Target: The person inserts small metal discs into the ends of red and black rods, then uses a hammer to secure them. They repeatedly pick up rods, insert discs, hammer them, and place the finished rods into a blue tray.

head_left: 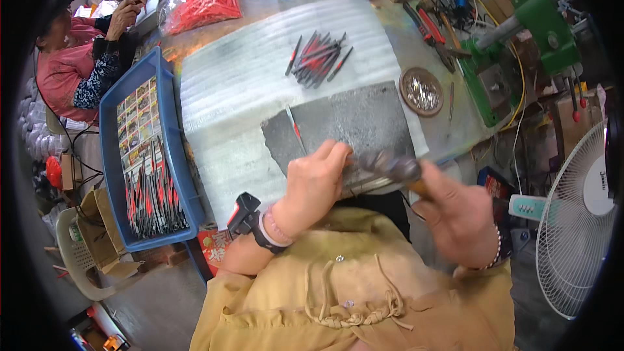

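Note:
My right hand (458,214) is closed round the wooden handle of a hammer (393,166), whose head is slightly blurred over the near edge of a dark grey slab (364,120). Just left of the hammer head, my left hand (318,179) is closed with its fingertips pinched together; what it holds is hidden. Beyond that hand, a slim red-and-silver piece (296,129) lies on the slab. Farther back, a pile of slim pointed black-and-red pieces (317,58) rests on a white foam sheet (227,91).
A blue tray (107,156) with many similar pieces stands at left. A round dish (407,99) of small metal parts sits right of the slab. Beyond are a bag of red parts (207,5), pliers (435,32) and a green press (546,26). A fan (575,221) stands right; another person (68,84) sits far left.

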Available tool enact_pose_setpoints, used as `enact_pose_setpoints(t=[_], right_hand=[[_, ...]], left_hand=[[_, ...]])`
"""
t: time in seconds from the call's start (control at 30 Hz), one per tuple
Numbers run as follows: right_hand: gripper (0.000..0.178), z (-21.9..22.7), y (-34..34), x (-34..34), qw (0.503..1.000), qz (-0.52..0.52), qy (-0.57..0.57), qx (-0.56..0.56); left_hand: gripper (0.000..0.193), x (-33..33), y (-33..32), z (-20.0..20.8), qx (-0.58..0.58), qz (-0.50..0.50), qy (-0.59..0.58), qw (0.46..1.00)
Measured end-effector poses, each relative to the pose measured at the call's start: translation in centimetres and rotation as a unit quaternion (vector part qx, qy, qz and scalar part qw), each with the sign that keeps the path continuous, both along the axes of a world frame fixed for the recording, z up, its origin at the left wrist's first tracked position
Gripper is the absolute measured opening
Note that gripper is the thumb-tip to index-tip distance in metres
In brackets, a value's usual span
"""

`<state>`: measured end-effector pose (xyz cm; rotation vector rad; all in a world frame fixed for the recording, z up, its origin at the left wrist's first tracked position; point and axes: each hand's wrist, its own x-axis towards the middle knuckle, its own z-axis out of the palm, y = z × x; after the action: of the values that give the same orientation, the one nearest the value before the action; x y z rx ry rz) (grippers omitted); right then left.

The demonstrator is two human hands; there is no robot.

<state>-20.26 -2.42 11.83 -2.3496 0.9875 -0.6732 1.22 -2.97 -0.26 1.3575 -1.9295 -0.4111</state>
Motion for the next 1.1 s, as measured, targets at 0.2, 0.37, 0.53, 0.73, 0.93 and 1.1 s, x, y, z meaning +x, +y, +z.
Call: enact_pose_setpoints(t=[0.2,0.37,0.53,0.73,0.93,1.1], right_hand=[[0.04,-1.9,0.7,-0.6,0.981,-0.098,-0.098,0.139],[0.019,-5.6,1.0,1.8,0.915,-0.142,-0.214,0.311],[0.015,-7.1,0.6,3.4,0.875,-0.107,-0.252,0.399],[0.012,-7.2,0.5,4.7,0.869,-0.081,-0.259,0.415],[0.009,-7.5,0.5,5.4,0.867,-0.086,-0.258,0.418],[0.009,-7.4,0.6,4.8,0.85,-0.114,-0.249,0.451]], left_hand=[[0.016,1.3,1.1,1.2,0.273,-0.037,0.442,0.854],[0.025,2.9,2.2,2.0,0.35,-0.083,0.703,0.613],[0.026,2.8,2.9,1.9,0.336,-0.106,0.73,0.586],[0.025,2.2,3.6,1.7,0.341,-0.071,0.718,0.603],[0.024,1.7,4.0,1.6,0.34,-0.073,0.702,0.621],[0.021,2.2,4.1,1.4,0.351,-0.09,0.709,0.605]])
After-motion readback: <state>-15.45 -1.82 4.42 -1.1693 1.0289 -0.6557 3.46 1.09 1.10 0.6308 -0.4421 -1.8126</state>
